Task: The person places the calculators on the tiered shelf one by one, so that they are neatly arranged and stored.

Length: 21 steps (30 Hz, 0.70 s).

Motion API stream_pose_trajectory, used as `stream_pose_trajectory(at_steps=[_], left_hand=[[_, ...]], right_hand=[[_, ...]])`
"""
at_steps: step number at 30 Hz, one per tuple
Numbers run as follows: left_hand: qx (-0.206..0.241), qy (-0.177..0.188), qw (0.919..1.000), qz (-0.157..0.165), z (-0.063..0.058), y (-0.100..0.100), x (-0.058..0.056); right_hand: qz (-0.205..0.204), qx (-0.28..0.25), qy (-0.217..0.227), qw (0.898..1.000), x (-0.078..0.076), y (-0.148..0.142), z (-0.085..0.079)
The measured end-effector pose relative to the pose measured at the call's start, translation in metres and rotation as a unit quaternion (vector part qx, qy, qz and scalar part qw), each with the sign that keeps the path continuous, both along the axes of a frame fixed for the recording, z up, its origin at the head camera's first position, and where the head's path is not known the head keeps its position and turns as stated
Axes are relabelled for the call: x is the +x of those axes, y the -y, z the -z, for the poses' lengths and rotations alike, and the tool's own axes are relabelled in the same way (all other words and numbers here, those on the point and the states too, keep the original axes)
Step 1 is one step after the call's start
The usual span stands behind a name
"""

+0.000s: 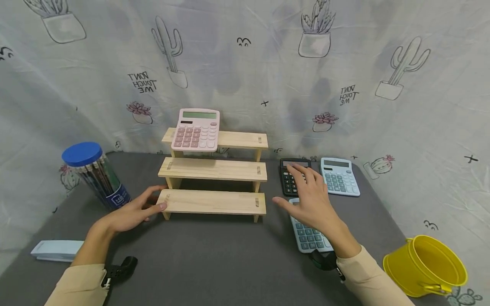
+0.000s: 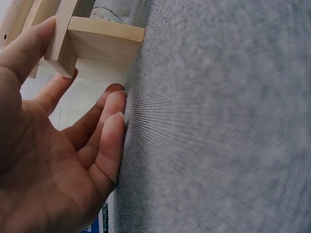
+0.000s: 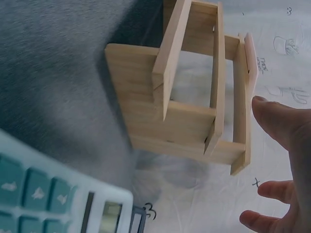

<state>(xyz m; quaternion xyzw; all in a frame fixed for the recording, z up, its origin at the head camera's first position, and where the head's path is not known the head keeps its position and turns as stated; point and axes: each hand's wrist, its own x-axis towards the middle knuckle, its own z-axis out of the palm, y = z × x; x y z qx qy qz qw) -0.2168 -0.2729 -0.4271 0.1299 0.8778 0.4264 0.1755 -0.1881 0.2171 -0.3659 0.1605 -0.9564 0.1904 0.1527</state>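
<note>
A three-tier wooden display stand [image 1: 214,202] stands mid-table. My left hand [image 1: 128,212] pinches the left end of its lowest step, thumb on top; in the left wrist view the index finger [image 2: 60,90] reaches under the step. A pink calculator [image 1: 196,131] leans upright on the top step, at the left. To the right of the stand, my right hand [image 1: 311,199] hovers with spread fingers, holding nothing. Beneath it are a black calculator [image 1: 288,180] and a light blue calculator [image 1: 310,236], both partly hidden by the hand. Another light blue calculator [image 1: 340,176] lies behind, farther right.
A clear jar of pencils with a blue lid [image 1: 82,154] stands left of the stand. A pale blue box-like object [image 1: 57,250] lies near the left forearm. At the right edge sits a yellow bucket [image 1: 425,265]. A patterned cloth [image 1: 245,76] hangs behind the table.
</note>
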Motion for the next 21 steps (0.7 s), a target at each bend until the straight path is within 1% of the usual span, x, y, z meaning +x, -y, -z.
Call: stream_pose_trajectory(at_steps=[6,14,17,21], left_hand=[[0.002,0.004,1.0000,0.000,-0.002,0.001,0.001],[0.003,0.003,1.0000,0.004,-0.004,-0.002,-0.003],[0.002,0.008,1.0000,0.004,-0.003,-0.001,-0.003],[-0.003,0.015,0.9999,0.002,-0.002,0.000,-0.001]], right_hand=[[0.004,-0.006,0.011,1.000,0.009,-0.016,0.005],[0.033,-0.014,0.036,0.999,0.018,-0.043,0.007],[0.040,-0.014,0.047,0.998,0.021,-0.049,0.013],[0.040,-0.003,0.056,0.998,0.025,-0.053,0.026]])
